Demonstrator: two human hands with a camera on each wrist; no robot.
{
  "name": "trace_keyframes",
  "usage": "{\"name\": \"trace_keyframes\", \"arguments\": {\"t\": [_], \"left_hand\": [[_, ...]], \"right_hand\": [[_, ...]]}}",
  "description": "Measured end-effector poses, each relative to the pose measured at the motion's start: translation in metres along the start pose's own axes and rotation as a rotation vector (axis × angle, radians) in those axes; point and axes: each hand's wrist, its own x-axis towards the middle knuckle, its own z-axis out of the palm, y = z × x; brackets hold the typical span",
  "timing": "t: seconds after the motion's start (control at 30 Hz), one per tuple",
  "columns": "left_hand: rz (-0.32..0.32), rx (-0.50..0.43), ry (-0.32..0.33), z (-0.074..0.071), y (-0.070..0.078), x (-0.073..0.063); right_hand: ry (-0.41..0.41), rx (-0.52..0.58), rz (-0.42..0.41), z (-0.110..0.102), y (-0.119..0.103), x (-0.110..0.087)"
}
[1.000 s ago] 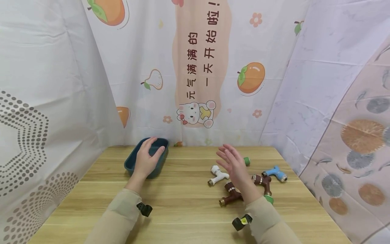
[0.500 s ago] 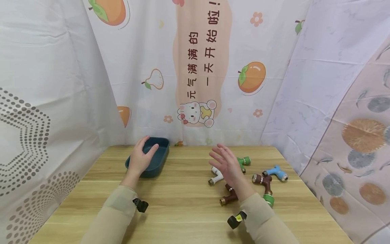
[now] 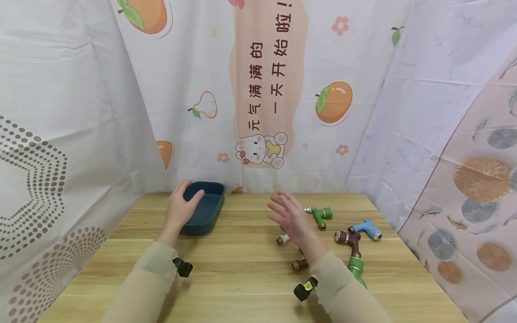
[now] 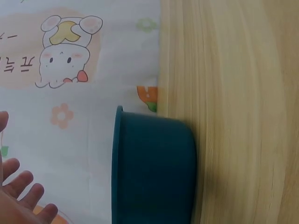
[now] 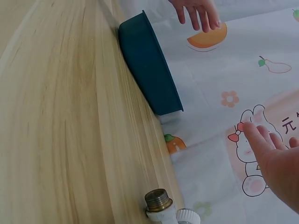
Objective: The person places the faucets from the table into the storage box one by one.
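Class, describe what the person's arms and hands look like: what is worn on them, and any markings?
Long, plain beige fabric sleeves cover the left arm and right arm. The left hand and right hand wear no gloves. A small, black, blocky camera sits at each wrist; the right one bears a yellow patch. No cables are visible.

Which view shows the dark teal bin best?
The head view: it alone looks into the bin, though the left hand covers part. Left wrist shows only outer walls, cut off below; right wrist, only outer walls.
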Motion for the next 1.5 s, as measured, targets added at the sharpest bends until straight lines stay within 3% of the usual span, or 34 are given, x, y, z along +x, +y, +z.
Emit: {"name": "trace_keyframes", "arguments": {"t": [0.17,0.47,0.97,1.5], "left_hand": [[-0.014,0.021,0.004,-0.004,-0.008,0.003],[-0.096,0.096,-0.044,-0.012,-0.016,0.005],[-0.211,0.114,-0.098,-0.022,-0.03,0.008],[-0.275,0.154,-0.187,-0.033,-0.043,0.019]], "right_hand": [[0.008,0.0,0.022,0.006,0.006,0.002],[-0.008,-0.006,0.051,0.014,0.014,0.01],[-0.006,-0.04,0.099,0.023,0.021,0.021],[-0.001,-0.096,0.138,0.028,0.035,0.031]]}}
